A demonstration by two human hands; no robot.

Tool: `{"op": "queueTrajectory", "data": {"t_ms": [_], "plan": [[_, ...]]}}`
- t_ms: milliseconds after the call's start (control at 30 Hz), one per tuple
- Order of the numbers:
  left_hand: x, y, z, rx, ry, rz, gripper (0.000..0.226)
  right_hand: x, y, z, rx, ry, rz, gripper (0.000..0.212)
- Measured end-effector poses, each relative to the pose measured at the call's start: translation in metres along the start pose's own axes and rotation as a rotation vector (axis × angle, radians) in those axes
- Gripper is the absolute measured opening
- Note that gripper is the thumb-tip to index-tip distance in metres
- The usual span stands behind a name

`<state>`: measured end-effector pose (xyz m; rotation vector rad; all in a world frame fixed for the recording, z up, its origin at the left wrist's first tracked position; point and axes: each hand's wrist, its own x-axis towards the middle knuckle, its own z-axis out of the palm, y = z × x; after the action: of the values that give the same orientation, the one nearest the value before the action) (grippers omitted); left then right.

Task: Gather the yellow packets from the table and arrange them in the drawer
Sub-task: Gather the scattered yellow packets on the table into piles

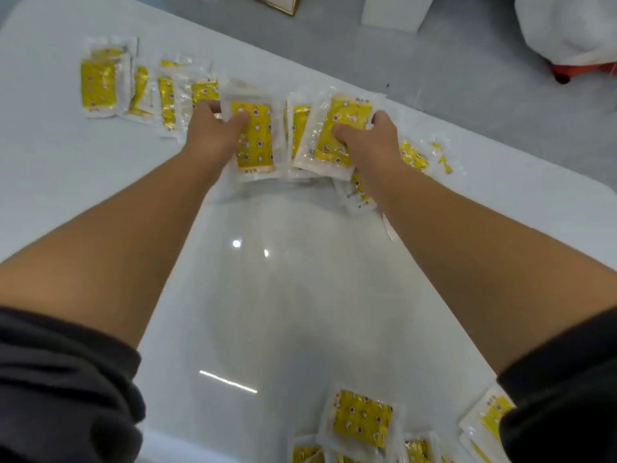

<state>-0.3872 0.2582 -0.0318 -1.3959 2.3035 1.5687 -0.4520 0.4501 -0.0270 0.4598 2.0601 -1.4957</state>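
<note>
Yellow packets in clear wrappers lie scattered along the far side of the white table [283,295]. My left hand [213,128] grips one upright packet [255,138] at its left edge, thumb on its face. My right hand [367,138] grips a tilted packet [337,135], thumb pressed on top, with more packets stacked beneath it. Further packets [100,81] lie at the far left, and others [417,155] to the right of my right hand. More packets [362,417] lie at the near edge. No drawer is in view.
The table's far edge runs diagonally from upper left to right, with grey floor beyond. A white bag [567,28] over something red sits on the floor at the top right. A white box [394,11] stands at the top.
</note>
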Motion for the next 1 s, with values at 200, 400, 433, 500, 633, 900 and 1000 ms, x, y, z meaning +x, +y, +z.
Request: {"op": "queueTrajectory", "data": {"t_ms": [200, 400, 433, 500, 633, 900, 1000], "plan": [[0.005, -0.026, 0.009, 0.348, 0.023, -0.024, 0.06, 0.01, 0.014, 0.008, -0.477, 0.076, -0.117, 0.039], [-0.013, -0.036, 0.005, 0.412, 0.033, -0.04, 0.068, -0.014, 0.026, 0.0, -0.531, 0.042, -0.228, 0.041], [-0.019, -0.039, 0.005, 0.425, 0.033, -0.042, 0.068, -0.019, 0.03, -0.003, -0.54, 0.035, -0.24, 0.04], [-0.037, -0.047, 0.005, 0.428, 0.021, -0.038, 0.069, -0.035, 0.042, -0.011, -0.559, 0.004, -0.275, 0.037], [-0.083, -0.076, 0.007, 0.374, -0.015, -0.044, 0.07, -0.072, 0.081, -0.032, -0.591, -0.096, -0.284, 0.032], [-0.227, -0.152, 0.021, 0.45, -0.171, -0.049, 0.052, -0.158, 0.177, -0.097, -0.817, -0.337, -0.185, 0.029], [-0.275, -0.179, 0.028, 0.509, -0.236, -0.054, 0.047, -0.183, 0.203, -0.115, -0.871, -0.387, -0.14, 0.032]]}}
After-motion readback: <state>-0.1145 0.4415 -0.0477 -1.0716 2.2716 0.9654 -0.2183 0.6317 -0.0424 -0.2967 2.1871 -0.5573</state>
